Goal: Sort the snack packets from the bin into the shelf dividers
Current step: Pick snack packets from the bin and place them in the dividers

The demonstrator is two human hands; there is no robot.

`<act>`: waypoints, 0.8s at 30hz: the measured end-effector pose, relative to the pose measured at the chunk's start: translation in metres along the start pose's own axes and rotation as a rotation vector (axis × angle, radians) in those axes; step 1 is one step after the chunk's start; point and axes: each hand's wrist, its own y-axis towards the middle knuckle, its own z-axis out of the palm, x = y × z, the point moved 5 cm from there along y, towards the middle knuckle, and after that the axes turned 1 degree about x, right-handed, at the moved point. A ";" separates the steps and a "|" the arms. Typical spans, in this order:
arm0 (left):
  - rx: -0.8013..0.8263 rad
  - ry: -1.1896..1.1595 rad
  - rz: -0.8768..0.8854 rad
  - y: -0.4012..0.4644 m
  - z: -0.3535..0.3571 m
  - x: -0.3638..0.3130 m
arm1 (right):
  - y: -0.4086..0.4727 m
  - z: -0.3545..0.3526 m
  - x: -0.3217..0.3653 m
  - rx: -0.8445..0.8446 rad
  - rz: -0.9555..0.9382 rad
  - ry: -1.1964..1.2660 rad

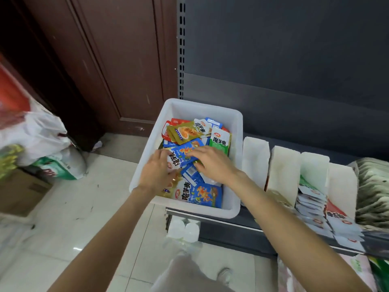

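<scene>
Reaching into the white bin (pixel 235 148) from the left, the person's left hand (pixel 156 172) lies flat with fingers spread on a blue-and-white packet (pixel 176 158), pressing rather than gripping. Just beside it, the right hand (pixel 212 163) has its fingers bent down onto the same heap; whether it pinches a packet or only touches one cannot be told, since the fingertips are hidden among wrappers. The snack packets (pixel 202 194) lie loose and overlapping in the bin, blue, gold and green ones mixed. Slick wrappers could slide apart, so a lift may drag out a neighbour of another kind or drop one. Further right, the white shelf dividers (pixel 284 169) stand close together, and similar prints could easily land in the wrong slot
</scene>
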 end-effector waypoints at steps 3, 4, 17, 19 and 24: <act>0.066 0.195 0.083 0.009 0.007 -0.002 | 0.035 0.025 0.001 0.141 -0.038 -0.173; 0.079 0.228 0.086 0.011 0.007 -0.002 | 0.042 0.029 0.001 0.162 -0.045 -0.236; -0.246 -1.130 -0.252 -0.017 -0.035 -0.029 | -0.019 -0.023 -0.003 -0.623 0.305 0.311; -0.062 -1.267 -0.274 -0.016 -0.025 -0.047 | -0.033 -0.026 0.011 -0.700 0.287 0.293; -0.091 -1.302 -0.205 -0.016 -0.016 -0.065 | -0.054 -0.025 0.024 -0.677 0.195 0.099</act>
